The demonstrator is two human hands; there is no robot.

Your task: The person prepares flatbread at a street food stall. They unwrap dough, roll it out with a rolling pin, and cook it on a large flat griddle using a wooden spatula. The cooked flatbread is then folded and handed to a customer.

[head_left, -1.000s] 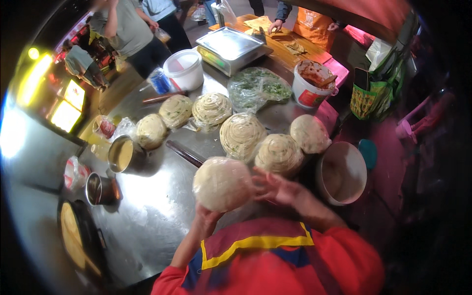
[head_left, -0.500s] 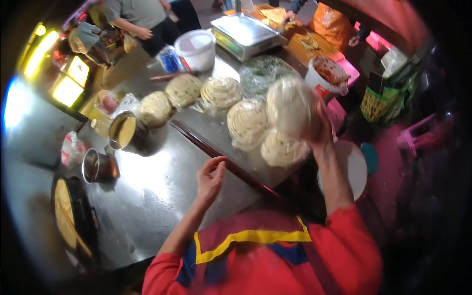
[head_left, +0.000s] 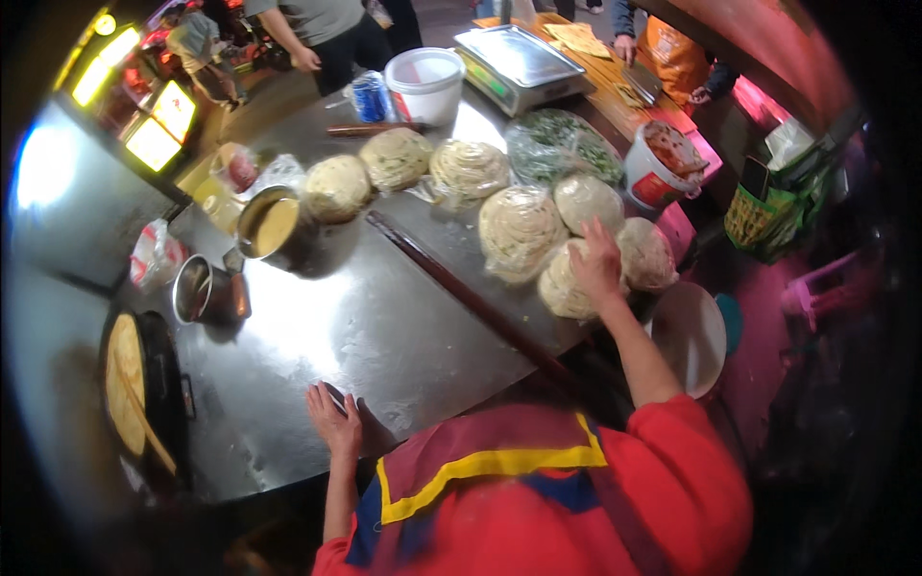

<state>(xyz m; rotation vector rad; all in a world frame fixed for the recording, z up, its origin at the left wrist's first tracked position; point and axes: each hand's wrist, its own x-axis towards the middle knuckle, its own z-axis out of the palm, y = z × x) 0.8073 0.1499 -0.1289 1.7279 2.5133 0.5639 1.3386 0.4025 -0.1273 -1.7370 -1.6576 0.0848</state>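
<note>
My right hand rests, fingers spread, on a plastic-wrapped dough round at the table's right side. Close around it sit a smooth dough round, a larger coiled one and another wrapped one. My left hand lies near the front edge of the metal table, fingers extended. A dark shape shows between its thumb and fingers; I cannot tell what it is. Between my hands a long dark rolling pin lies slantwise.
At left stand a pot of yellowish liquid, a smaller pot and a pan with flatbread. Behind are more dough rounds, bagged greens, a white tub, a scale and a sauce bucket. People stand beyond.
My right hand has let go of the dough round it was lifting, which now lies among the others. My left hand has moved left and toward me, down to the table.
</note>
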